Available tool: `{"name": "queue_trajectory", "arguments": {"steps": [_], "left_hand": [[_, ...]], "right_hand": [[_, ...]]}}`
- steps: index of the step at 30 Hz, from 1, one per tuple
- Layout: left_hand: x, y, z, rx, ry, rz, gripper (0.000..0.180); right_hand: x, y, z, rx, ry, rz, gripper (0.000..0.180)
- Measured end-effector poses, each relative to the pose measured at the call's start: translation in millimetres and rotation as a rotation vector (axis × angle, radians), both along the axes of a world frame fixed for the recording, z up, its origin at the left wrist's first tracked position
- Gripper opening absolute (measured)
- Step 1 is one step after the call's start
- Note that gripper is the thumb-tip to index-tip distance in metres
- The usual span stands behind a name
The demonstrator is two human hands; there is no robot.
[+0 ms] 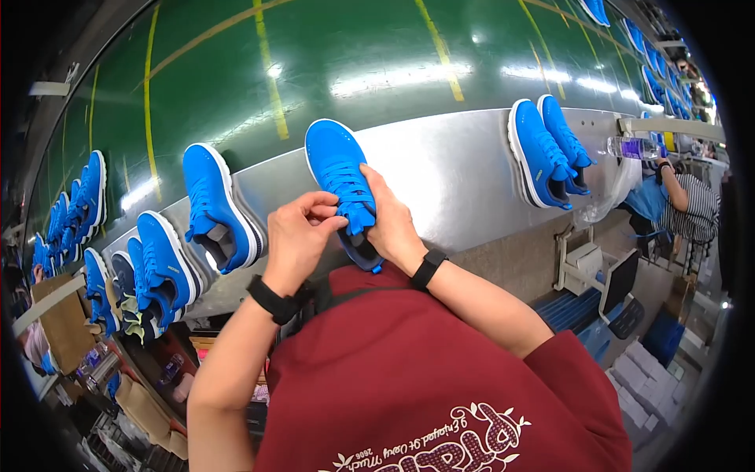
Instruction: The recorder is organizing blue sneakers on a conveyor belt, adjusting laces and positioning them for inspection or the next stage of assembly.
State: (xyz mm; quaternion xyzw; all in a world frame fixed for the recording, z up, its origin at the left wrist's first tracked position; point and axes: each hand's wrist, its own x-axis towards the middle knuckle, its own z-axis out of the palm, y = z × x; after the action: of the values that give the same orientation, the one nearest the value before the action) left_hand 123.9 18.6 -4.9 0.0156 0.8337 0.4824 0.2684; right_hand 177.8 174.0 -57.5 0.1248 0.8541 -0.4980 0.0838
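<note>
the blue shoe [340, 169] is lying on the metal bench [456, 169] just in front of the person, toe pointing away, with the other blue shoes [208, 208] lined up beside it. the left hand [295, 236] is pinching the laces [346, 203] in a narrow grip, while the right hand [391, 220] is cupping the shoe's side and steadying it. judging by this, the lacing is under way near the tongue; a next move would call for keeping the lace taut and the shoe still.
</note>
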Motion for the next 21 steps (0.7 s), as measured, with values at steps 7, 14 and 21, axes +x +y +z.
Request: {"name": "queue_trajectory", "arguments": {"steps": [7, 14, 21], "left_hand": [[-34.8, -10.9, -20.8, 0.283, -0.240, -0.234, 0.030], [-70.7, -25.5, -34.6, 0.505, -0.686, -0.332, 0.031], [-97.8, -32.1, -23.3, 0.595, -0.896, -0.433, 0.028]], "right_hand": [[-1.2, 1.9, -3.1, -0.015, 0.007, -0.038, 0.083], [-1.7, 1.8, -5.1, 0.029, 0.043, -0.036, 0.081], [-3.8, 2.6, -0.5, 0.030, -0.010, -0.040, 0.074]]}}
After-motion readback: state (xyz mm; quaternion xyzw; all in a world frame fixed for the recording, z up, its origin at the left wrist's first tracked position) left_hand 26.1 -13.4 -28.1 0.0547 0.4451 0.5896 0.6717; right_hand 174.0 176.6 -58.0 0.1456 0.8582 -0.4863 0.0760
